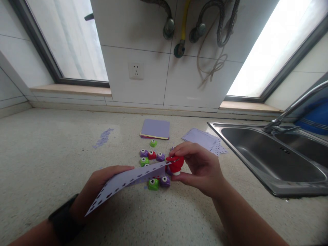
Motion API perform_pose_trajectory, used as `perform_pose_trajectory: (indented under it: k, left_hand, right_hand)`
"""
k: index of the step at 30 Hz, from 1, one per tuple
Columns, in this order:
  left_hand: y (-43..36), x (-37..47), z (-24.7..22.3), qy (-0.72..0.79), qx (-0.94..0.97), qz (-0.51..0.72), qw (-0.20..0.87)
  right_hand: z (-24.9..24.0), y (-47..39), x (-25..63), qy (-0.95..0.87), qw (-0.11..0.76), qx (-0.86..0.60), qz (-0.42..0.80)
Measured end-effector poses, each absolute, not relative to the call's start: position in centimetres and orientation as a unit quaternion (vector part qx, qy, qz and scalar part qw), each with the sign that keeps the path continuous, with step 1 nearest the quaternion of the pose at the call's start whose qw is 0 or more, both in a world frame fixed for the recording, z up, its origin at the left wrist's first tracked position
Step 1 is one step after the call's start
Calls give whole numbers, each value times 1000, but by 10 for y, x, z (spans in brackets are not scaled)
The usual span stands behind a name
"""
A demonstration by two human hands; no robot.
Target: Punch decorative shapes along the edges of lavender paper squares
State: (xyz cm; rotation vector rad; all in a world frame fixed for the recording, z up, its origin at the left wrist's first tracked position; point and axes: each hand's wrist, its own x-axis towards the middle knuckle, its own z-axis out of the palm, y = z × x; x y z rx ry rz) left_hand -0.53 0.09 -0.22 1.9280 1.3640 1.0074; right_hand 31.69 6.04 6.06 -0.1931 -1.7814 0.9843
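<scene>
My left hand (107, 176) grips a sheet of pale purple paper (123, 180) with small shapes punched along its edge. The sheet is tilted and bent, and its right end reaches into a red craft punch (176, 164). Around that punch my right hand (201, 167) is closed, fingers above and thumb beneath its white button. Below and behind the paper, several small punches stand on the counter, among them a green punch (153, 185), a purple punch (165, 181) and a red punch (152, 155). The paper hides some of them.
A stack of purple paper (155, 129) lies at the back. Punched purple sheets (201, 138) rest near the steel sink (246, 153) on the right. Small purple paper scraps (103, 138) are piled at the left. The tiled wall carries a socket (136, 70) and hoses.
</scene>
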Motion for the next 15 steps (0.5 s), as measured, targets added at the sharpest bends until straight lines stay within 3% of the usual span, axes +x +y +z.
perform_pose_trajectory:
  k: [15]
  left_hand:
    - [-4, 4, 6, 520, 703, 392, 286]
  right_hand:
    - [50, 67, 320, -783, 467, -149, 382]
